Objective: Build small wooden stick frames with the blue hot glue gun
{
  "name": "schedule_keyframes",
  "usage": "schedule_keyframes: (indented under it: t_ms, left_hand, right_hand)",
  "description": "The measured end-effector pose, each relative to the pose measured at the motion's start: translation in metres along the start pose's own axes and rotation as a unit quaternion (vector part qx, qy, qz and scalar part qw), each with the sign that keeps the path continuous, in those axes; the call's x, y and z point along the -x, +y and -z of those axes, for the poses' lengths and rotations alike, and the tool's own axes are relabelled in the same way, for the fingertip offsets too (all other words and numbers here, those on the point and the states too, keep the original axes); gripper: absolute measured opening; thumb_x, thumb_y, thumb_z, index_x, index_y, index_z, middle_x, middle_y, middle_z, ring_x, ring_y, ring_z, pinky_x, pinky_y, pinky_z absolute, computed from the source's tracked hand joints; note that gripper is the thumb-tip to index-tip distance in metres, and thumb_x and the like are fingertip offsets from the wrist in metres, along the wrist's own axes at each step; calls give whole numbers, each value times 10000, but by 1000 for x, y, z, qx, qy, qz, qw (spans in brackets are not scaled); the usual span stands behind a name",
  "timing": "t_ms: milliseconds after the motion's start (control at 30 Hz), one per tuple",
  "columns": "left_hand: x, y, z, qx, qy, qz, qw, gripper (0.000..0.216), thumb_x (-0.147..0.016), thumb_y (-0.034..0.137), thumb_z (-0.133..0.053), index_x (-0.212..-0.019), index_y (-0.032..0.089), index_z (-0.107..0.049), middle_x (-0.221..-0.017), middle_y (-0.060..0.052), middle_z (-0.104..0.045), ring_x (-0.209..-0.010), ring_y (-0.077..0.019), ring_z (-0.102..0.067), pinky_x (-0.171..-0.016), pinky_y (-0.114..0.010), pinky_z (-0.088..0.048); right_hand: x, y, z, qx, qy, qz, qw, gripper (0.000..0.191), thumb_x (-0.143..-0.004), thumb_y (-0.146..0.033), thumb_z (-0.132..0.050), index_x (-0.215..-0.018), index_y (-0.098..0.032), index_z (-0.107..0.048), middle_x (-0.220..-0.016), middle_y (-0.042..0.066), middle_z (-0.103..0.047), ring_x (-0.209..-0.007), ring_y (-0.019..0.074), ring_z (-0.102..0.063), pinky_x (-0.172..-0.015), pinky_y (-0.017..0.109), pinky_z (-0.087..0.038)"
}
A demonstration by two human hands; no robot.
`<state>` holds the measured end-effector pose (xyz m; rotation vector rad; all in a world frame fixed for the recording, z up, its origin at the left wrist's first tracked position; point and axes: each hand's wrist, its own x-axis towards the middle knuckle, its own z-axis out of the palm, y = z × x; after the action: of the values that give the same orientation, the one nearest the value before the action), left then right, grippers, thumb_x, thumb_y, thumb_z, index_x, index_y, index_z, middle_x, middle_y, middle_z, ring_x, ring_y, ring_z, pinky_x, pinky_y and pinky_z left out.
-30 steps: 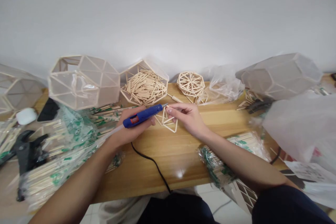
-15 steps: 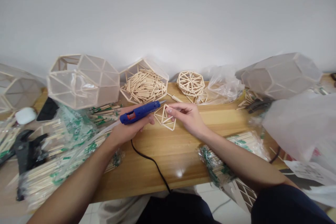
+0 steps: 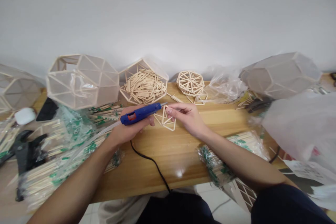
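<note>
My left hand (image 3: pixel 128 127) is closed round a blue glue gun (image 3: pixel 140 113) with a red trigger, its metal tip pointing right at a small frame of wooden sticks (image 3: pixel 165 120). A clear glue stick juts from the gun's back and a black cord (image 3: pixel 152 162) runs off the table's front edge. My right hand (image 3: pixel 187 117) pinches the upper right side of the stick frame, which rests tilted on the wooden table (image 3: pixel 168 147). The gun's tip sits just above the frame's top corner.
At the back stand faceted lampshades of sticks and film (image 3: pixel 82 80) (image 3: pixel 280 73), an open one full of loose sticks (image 3: pixel 144 84), and a small stick dome (image 3: pixel 190 83). Bagged sticks (image 3: pixel 60 154) (image 3: pixel 223 161) lie left and right. Black pliers (image 3: pixel 25 154) lie far left.
The glue gun has edged slightly back left and down, then its tip returned to the frame's top corner. My right hand keeps its pinch on the frame.
</note>
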<state>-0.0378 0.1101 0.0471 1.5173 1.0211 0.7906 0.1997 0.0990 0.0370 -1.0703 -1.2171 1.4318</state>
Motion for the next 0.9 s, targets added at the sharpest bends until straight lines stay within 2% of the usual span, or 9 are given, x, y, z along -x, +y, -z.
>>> schedule_keyframes:
  t_ms: [100,267,400,733,900]
  left_hand:
    - [0,1,0,-6,-4,-9,1000,221,-892,374,-761,-989,182,-809,-753,-16,-777,-482,-109,-531,-447,-231,-429]
    - [-1,4,0,-18,-10,-22,1000,178,-908,353,-731,-949,189,-788,-757,3,-771,-500,-109,-552,-455,-230,-437]
    - [-2,1,0,-27,-5,-44,999,186,-907,355,-741,-812,197,-762,-746,-5,-765,-518,-112,-575,-497,-243,-460]
    - [-3,-1,1,-36,-2,-56,998,172,-904,344,-755,-806,203,-765,-740,-9,-767,-610,-139,-654,-603,-256,-521]
    - [-2,-1,2,-67,1,-71,995,171,-909,327,-732,-789,208,-758,-717,-2,-757,-609,-142,-656,-594,-251,-516]
  right_hand:
    - [0,1,1,11,4,-7,1000,349,-804,-544,-896,-940,-223,-885,-751,31,-784,-651,151,-642,-650,299,-550]
    - [0,1,1,5,6,-6,1000,343,-794,-540,-904,-939,-229,-886,-741,29,-783,-640,148,-632,-632,292,-540]
    - [0,0,0,11,6,-8,1000,365,-788,-567,-899,-933,-233,-886,-749,30,-784,-651,156,-640,-638,301,-549]
    - [0,1,0,5,8,-11,1000,353,-788,-550,-904,-928,-227,-887,-735,29,-780,-636,144,-629,-625,287,-540]
    - [0,2,1,8,8,-19,1000,367,-785,-554,-904,-937,-221,-886,-741,29,-781,-642,147,-630,-628,289,-540]
